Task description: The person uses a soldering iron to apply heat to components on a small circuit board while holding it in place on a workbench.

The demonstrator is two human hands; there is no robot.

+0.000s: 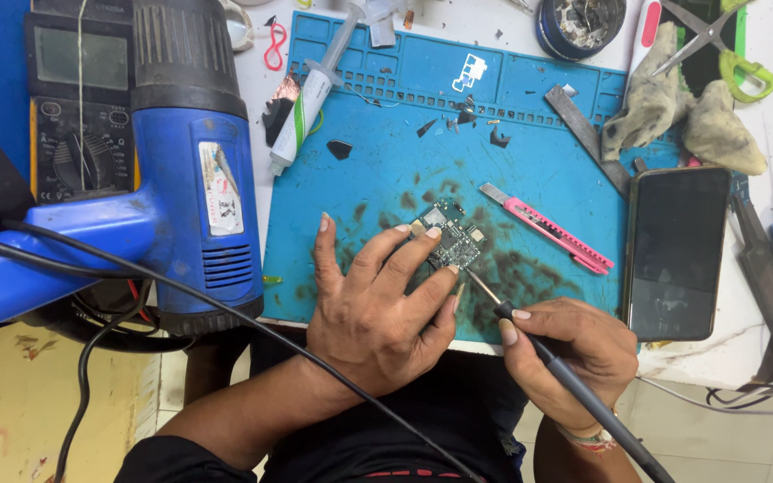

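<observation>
White table point(494, 27) spanning upper frame; yellowish stained floor point(11, 402) showing lower left; pale tiled floor point(717, 429) lying lower right; even light falling.

L hand point(376, 300) pins circuit board point(450, 240) on blue mat point(547, 161); R hand point(574, 353) holds soldering iron point(565, 380) w/ tip beside it.

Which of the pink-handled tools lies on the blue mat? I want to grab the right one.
The pink utility knife, lying slanted on the blue mat right of the circuit board. The other pink-handled tool sits off the mat, at the top by the scissors.
</observation>
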